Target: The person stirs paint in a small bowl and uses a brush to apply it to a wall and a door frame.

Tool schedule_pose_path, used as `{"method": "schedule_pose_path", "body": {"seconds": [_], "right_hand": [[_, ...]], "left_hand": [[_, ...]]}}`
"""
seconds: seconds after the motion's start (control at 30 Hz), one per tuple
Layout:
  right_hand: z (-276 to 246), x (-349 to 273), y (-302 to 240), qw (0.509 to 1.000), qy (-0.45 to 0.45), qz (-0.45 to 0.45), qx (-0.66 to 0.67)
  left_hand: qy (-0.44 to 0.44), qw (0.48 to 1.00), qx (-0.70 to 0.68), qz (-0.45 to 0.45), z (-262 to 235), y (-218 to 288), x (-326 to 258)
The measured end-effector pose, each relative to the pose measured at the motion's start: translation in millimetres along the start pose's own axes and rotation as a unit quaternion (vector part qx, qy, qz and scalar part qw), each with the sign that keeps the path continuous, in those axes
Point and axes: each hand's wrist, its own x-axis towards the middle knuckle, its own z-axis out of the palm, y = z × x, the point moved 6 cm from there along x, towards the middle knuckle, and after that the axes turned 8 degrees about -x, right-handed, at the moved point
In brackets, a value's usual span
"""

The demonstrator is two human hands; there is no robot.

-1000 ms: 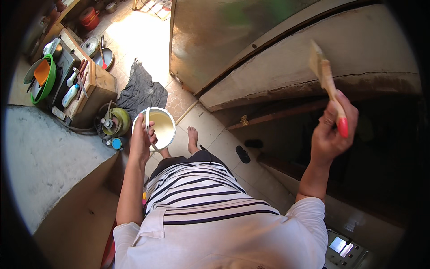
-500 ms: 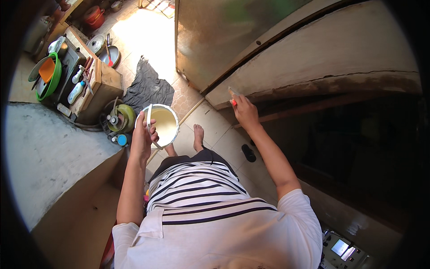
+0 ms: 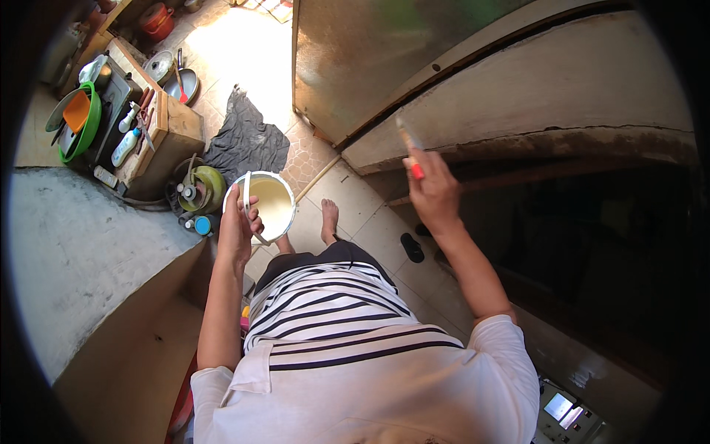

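My left hand (image 3: pixel 238 222) is closed round the handle of a white bucket (image 3: pixel 290 222). Pale cream paint (image 3: pixel 271 205) lies in the bucket, which hangs in front of my left side. In my closed right hand (image 3: pixel 434 189) is a paintbrush (image 3: pixel 411 148) with a red handle end. Its light bristles point up and away, at the off-white wall strip (image 3: pixel 518 96); whether they touch it I cannot tell. Along that strip's lower edge the surface is cracked and brown.
A wooden door (image 3: pixel 370 66) stands beyond the wall strip. Dark cloth (image 3: pixel 248 137) lies on the tiled floor near a green gas cylinder (image 3: pixel 209 189). Dishes and a green basin (image 3: pixel 90 122) crowd the counter at the left. A dark sandal (image 3: pixel 412 248) lies right of my feet.
My right hand has moved right along the wall strip with the paintbrush. The left hand and bucket have stayed nearly in place.
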Motion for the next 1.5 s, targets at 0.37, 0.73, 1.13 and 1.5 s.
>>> {"method": "schedule_pose_path", "body": {"seconds": [0.37,0.73,1.13,1.5], "right_hand": [[139.6,-12.8,59.6,0.998,-0.054,0.033,-0.023],[48.4,-0.7,24.0,0.999,0.002,0.039,0.002],[29.4,28.3,31.1,0.997,0.064,0.036,-0.017],[53.5,-29.5,47.4,0.937,0.037,0.239,0.253]], "left_hand": [[0.010,1.000,0.004,0.004,4.6,5.9,-4.7],[0.028,1.000,0.000,-0.004,2.5,1.5,-0.9],[0.020,1.000,0.000,0.000,6.2,7.6,-4.4],[0.021,1.000,-0.019,0.005,10.7,8.6,-6.3]]}}
